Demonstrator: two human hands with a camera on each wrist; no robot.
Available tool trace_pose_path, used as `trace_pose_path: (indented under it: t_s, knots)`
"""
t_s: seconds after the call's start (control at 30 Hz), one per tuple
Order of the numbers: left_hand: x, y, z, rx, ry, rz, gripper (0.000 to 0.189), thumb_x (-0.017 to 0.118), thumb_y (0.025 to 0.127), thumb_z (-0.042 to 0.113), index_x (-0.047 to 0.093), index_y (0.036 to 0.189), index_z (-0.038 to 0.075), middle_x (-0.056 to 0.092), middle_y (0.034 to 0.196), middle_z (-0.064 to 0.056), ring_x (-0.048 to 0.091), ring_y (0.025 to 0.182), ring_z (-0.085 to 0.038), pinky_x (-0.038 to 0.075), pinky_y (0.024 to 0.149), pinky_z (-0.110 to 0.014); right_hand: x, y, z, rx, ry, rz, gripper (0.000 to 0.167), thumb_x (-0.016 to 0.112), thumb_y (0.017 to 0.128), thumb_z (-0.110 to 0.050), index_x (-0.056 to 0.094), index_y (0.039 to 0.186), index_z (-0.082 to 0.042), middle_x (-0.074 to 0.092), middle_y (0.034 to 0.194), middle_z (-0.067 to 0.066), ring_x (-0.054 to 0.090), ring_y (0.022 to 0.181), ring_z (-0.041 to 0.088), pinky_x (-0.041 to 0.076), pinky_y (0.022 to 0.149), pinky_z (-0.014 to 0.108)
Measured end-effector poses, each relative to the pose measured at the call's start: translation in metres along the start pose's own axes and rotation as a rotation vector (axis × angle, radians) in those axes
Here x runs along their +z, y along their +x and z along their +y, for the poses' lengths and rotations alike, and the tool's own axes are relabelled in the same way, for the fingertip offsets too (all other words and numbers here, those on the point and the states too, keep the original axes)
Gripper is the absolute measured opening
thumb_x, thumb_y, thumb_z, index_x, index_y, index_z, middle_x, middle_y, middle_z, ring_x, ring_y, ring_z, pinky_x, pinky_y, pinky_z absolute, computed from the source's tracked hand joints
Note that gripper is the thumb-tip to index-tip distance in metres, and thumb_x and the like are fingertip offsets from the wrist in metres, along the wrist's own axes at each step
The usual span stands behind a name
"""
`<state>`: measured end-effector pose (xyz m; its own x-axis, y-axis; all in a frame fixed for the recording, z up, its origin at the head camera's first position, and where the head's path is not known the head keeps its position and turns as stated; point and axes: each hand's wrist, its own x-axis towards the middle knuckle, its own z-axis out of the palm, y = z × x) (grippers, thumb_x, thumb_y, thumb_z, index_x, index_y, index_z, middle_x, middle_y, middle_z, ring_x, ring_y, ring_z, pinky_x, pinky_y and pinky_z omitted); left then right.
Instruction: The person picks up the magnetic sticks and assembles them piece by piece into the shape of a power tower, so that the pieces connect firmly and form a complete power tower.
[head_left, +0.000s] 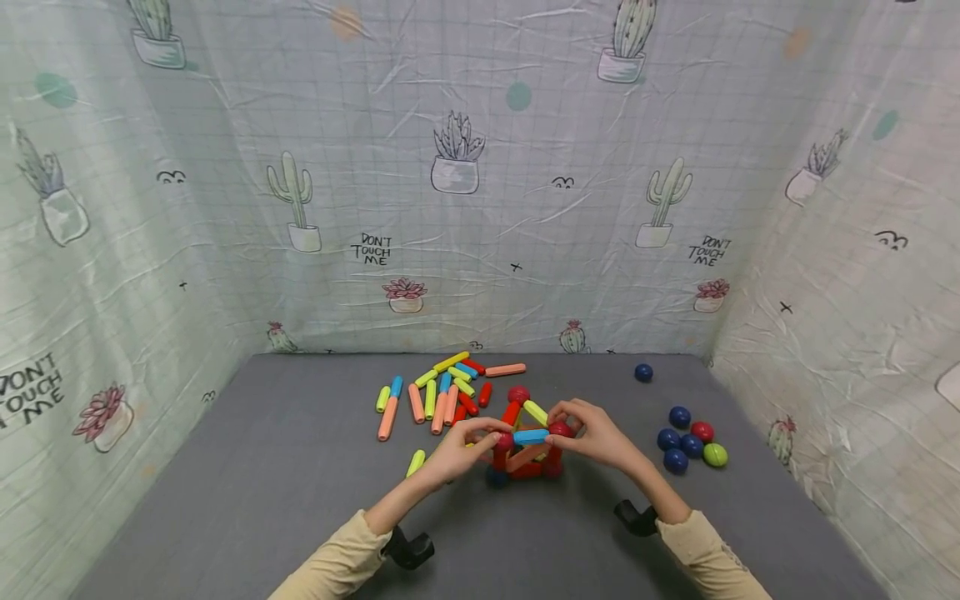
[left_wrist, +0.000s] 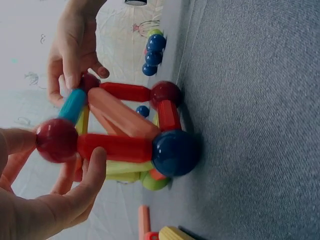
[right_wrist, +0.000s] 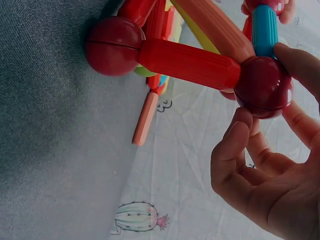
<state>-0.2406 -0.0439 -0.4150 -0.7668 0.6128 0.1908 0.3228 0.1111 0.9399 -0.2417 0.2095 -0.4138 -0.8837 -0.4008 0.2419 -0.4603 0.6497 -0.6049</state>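
A frame of magnetic rods and balls stands on the grey table between the hands. My left hand [head_left: 453, 454] grips the red ball [left_wrist: 57, 140] at its upper left corner, with a finger against the red rod [left_wrist: 117, 147] below. My right hand [head_left: 596, 435] holds the red ball [right_wrist: 263, 90] at the upper right corner, its thumb touching the end of a blue rod [head_left: 532, 437]. That rod spans the two held balls. An orange rod [left_wrist: 125, 112] slants across this side, down to a dark blue ball [left_wrist: 176, 153] on the table.
Loose yellow, orange, red and blue rods [head_left: 417, 403] lie behind and left of the frame. Several dark blue balls [head_left: 668, 439], a red ball [head_left: 702, 431] and a green ball [head_left: 716, 455] sit to the right. A cactus-print cloth [head_left: 495, 225] hangs along the table's back and sides.
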Motion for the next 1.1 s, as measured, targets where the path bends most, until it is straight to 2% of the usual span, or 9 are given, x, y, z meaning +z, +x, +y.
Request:
trace_pose_path:
  t_s: [0.1,0.27,0.33,0.47,0.53,0.6,0.8,0.97,1.1]
  knots:
    - [-0.001,0.0,0.001,-0.018,0.007,-0.009,0.029,0.045,0.092,0.008,0.054,0.118,-0.003,0.055,0.116,-0.022,0.056,0.066,-0.033,0.053,0.068,-0.033,0.001,0.0,0.0,-0.012,-0.001,0.014,0.021,0.067,0.078,-0.028,0.059,0.092,-0.015,0.056,0.089,0.002,0.049,0.068,0.013,0.044,0.055,0.021]
    - [-0.006,0.001,0.0,-0.048,-0.001,0.01,0.032,0.045,0.093,0.009,0.049,0.122,-0.001,0.052,0.116,-0.025,0.056,0.09,-0.041,0.052,0.072,-0.044,-0.003,0.0,0.003,0.003,0.052,-0.041,0.022,0.064,0.081,-0.03,0.059,0.097,-0.016,0.056,0.094,0.004,0.052,0.074,0.018,0.047,0.06,0.024]
    - [-0.015,0.003,-0.009,-0.079,-0.013,0.03,0.033,0.045,0.093,0.013,0.049,0.123,0.002,0.05,0.117,-0.024,0.057,0.093,-0.037,0.049,0.074,-0.051,-0.007,-0.001,0.0,0.011,0.076,-0.064,0.022,0.062,0.083,-0.026,0.058,0.101,-0.014,0.057,0.097,0.007,0.054,0.078,0.02,0.047,0.063,0.026]
    - [-0.04,0.003,-0.034,-0.145,0.01,0.083,0.031,0.045,0.093,0.017,0.05,0.12,0.002,0.05,0.118,-0.024,0.057,0.095,-0.036,0.05,0.074,-0.049,-0.015,-0.005,-0.016,0.004,0.112,-0.097,0.021,0.058,0.086,-0.014,0.057,0.105,-0.005,0.058,0.102,0.015,0.057,0.081,0.025,0.047,0.063,0.023]
    - [-0.052,-0.001,-0.044,-0.153,0.098,0.102,0.029,0.046,0.093,0.015,0.052,0.117,-0.001,0.053,0.114,-0.026,0.058,0.091,-0.039,0.052,0.069,-0.045,-0.018,-0.006,-0.023,0.005,0.124,-0.111,0.022,0.057,0.086,-0.011,0.057,0.106,-0.002,0.058,0.103,0.017,0.058,0.082,0.027,0.047,0.064,0.022]
    - [-0.061,-0.007,-0.053,-0.147,0.249,0.103,0.027,0.049,0.09,0.011,0.054,0.113,-0.003,0.057,0.108,-0.025,0.059,0.086,-0.038,0.052,0.064,-0.037,-0.021,-0.006,-0.027,0.008,0.131,-0.12,0.022,0.056,0.087,-0.012,0.057,0.106,-0.002,0.057,0.105,0.018,0.058,0.083,0.027,0.047,0.064,0.022]
    - [-0.076,-0.031,-0.072,-0.126,0.736,0.026,0.027,0.066,0.078,0.012,0.061,0.103,0.001,0.061,0.088,-0.012,0.054,0.071,-0.017,0.041,0.056,-0.022,-0.021,-0.008,-0.027,0.022,0.149,-0.13,0.023,0.056,0.087,-0.013,0.057,0.107,-0.002,0.056,0.107,0.018,0.057,0.084,0.027,0.048,0.062,0.023]
    - [-0.075,-0.042,-0.076,-0.134,0.99,-0.003,0.033,0.069,0.076,0.028,0.062,0.101,0.009,0.049,0.075,-0.001,0.039,0.062,-0.01,0.031,0.051,-0.023,-0.022,-0.009,-0.027,0.024,0.156,-0.133,0.023,0.055,0.087,-0.013,0.056,0.108,-0.002,0.056,0.107,0.018,0.057,0.085,0.027,0.048,0.062,0.023]
    - [-0.073,-0.043,-0.078,-0.126,1.13,-0.015,0.031,0.067,0.077,0.031,0.061,0.101,0.012,0.048,0.072,0.0,0.041,0.062,-0.013,0.032,0.051,-0.029,-0.024,-0.007,-0.028,0.024,0.149,-0.14,0.023,0.055,0.088,-0.013,0.056,0.108,-0.002,0.057,0.106,0.017,0.056,0.083,0.025,0.048,0.062,0.024]
